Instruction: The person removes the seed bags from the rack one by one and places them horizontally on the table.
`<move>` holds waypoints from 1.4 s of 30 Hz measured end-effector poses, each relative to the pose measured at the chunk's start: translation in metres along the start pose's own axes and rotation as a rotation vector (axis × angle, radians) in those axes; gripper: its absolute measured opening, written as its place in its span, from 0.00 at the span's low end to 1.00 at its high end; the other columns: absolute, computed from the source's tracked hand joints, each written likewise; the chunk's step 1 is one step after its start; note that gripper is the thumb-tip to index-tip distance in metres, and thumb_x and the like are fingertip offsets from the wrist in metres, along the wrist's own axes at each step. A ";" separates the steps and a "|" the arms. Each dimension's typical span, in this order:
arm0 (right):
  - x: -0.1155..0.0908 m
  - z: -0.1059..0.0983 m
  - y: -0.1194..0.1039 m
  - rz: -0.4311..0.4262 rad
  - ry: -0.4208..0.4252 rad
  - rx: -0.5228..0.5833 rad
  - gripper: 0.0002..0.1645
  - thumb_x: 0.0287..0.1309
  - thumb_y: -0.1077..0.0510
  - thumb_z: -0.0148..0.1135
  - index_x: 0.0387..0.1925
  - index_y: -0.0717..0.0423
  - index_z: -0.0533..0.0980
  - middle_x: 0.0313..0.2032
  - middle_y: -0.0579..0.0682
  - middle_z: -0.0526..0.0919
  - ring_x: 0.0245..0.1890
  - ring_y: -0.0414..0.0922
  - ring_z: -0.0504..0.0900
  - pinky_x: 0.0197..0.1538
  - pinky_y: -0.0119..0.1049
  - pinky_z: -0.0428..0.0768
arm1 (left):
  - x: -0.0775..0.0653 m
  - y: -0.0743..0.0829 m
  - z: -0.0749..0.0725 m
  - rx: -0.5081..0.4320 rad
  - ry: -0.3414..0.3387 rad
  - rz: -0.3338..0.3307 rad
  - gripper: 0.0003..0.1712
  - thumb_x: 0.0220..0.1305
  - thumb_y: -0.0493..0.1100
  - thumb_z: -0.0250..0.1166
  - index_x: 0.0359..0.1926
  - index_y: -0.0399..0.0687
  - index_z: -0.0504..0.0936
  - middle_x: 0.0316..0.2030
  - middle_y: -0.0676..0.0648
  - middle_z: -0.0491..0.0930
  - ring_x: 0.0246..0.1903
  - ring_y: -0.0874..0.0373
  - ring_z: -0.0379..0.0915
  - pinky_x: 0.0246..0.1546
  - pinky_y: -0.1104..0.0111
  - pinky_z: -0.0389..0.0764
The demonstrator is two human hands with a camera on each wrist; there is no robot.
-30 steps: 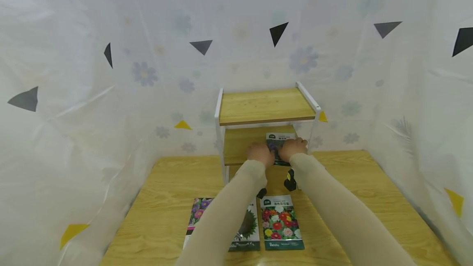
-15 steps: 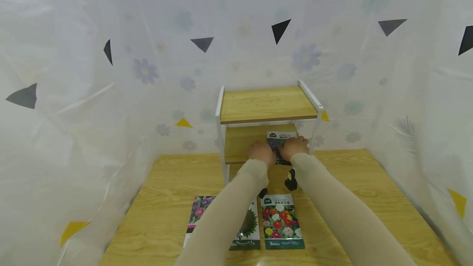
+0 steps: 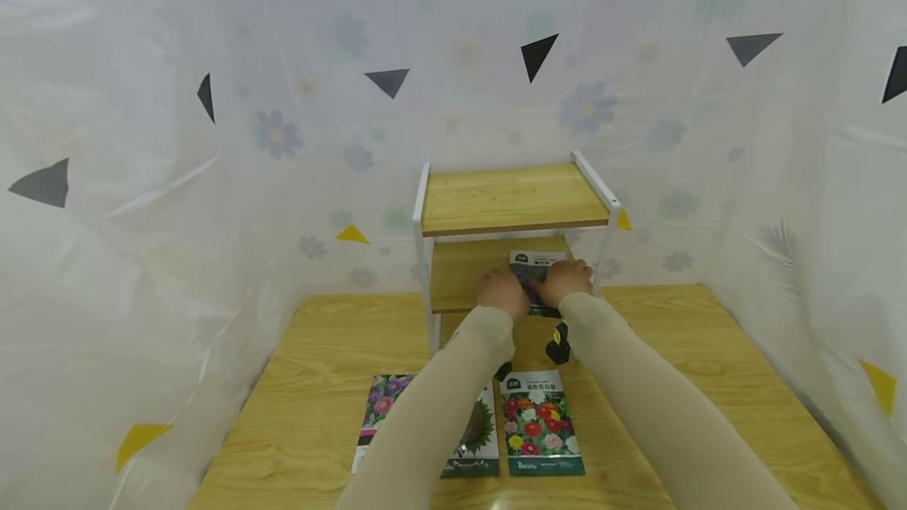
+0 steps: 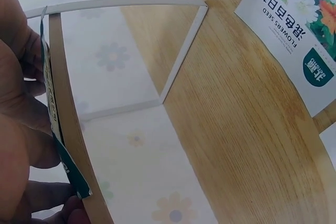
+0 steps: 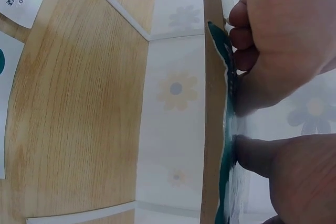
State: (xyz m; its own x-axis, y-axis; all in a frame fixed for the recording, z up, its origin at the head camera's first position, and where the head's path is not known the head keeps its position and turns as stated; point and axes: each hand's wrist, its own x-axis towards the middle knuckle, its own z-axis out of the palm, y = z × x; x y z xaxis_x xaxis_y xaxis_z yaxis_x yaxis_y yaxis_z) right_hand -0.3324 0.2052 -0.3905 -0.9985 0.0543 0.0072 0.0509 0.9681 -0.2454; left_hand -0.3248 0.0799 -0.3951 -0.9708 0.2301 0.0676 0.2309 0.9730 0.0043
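Note:
A seed packet (image 3: 536,257) with a white top and dark picture lies on the middle board (image 3: 453,278) of a small white-framed shelf, toward its right side. My left hand (image 3: 503,294) holds the packet's left edge, and my right hand (image 3: 565,282) holds its right edge. Both thumbs press on the packet, with fingers curled down at its sides. In the right wrist view the packet (image 5: 227,150) lies along the board's front edge (image 5: 211,87), its near corner slightly bent. The hands cover much of its picture.
On the wooden table (image 3: 340,337) in front lie a zinnia packet (image 3: 542,425), a sunflower packet (image 3: 485,435) partly behind my left sleeve, and a packet of pink and purple flowers (image 3: 383,400). The shelf's top board (image 3: 513,199) overhangs the hands. A flower-printed sheet (image 3: 453,101) hangs behind.
The view has tilted slightly. Both hands stay on the seed packet in nearly the same place on the middle board.

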 end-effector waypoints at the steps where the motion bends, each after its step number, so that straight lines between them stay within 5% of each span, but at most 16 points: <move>1: 0.001 0.001 0.001 -0.003 -0.002 -0.003 0.43 0.64 0.37 0.52 0.53 0.77 0.72 0.52 0.74 0.72 0.56 0.70 0.64 0.59 0.63 0.60 | 0.000 0.000 0.000 -0.003 0.001 0.004 0.20 0.67 0.52 0.55 0.48 0.46 0.84 0.46 0.46 0.80 0.46 0.53 0.75 0.52 0.64 0.72; 13: 0.001 0.003 0.005 0.035 -0.016 0.104 0.46 0.63 0.37 0.54 0.57 0.80 0.65 0.55 0.76 0.66 0.59 0.71 0.60 0.61 0.62 0.59 | 0.002 -0.003 0.002 -0.037 0.018 0.042 0.18 0.67 0.52 0.57 0.46 0.47 0.84 0.46 0.49 0.81 0.50 0.53 0.74 0.54 0.62 0.72; 26: -0.004 0.008 0.003 0.040 0.025 0.229 0.51 0.62 0.40 0.57 0.63 0.82 0.56 0.57 0.81 0.61 0.56 0.74 0.65 0.57 0.62 0.67 | 0.002 -0.014 0.014 -0.428 0.099 -0.038 0.21 0.63 0.48 0.64 0.45 0.33 0.82 0.45 0.39 0.81 0.49 0.46 0.75 0.51 0.60 0.75; 34: 0.001 0.014 0.010 0.005 0.030 0.221 0.43 0.66 0.47 0.53 0.63 0.82 0.55 0.57 0.81 0.61 0.56 0.74 0.66 0.57 0.62 0.67 | 0.001 -0.018 0.013 -0.545 0.071 -0.091 0.20 0.64 0.48 0.65 0.42 0.32 0.82 0.46 0.38 0.80 0.48 0.45 0.76 0.49 0.58 0.77; 42: -0.002 0.012 0.011 -0.031 0.047 0.236 0.41 0.68 0.49 0.52 0.63 0.82 0.55 0.58 0.80 0.61 0.58 0.72 0.65 0.58 0.62 0.66 | 0.006 -0.020 0.012 -0.625 0.061 -0.116 0.23 0.62 0.48 0.66 0.48 0.31 0.80 0.48 0.37 0.79 0.50 0.44 0.76 0.48 0.58 0.78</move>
State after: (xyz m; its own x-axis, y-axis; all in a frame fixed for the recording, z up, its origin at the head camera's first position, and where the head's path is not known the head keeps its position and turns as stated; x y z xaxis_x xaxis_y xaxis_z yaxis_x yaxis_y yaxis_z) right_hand -0.3304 0.2133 -0.4050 -0.9972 0.0422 0.0617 0.0088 0.8857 -0.4642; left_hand -0.3354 0.0624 -0.4064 -0.9907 0.1043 0.0879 0.1362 0.7922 0.5949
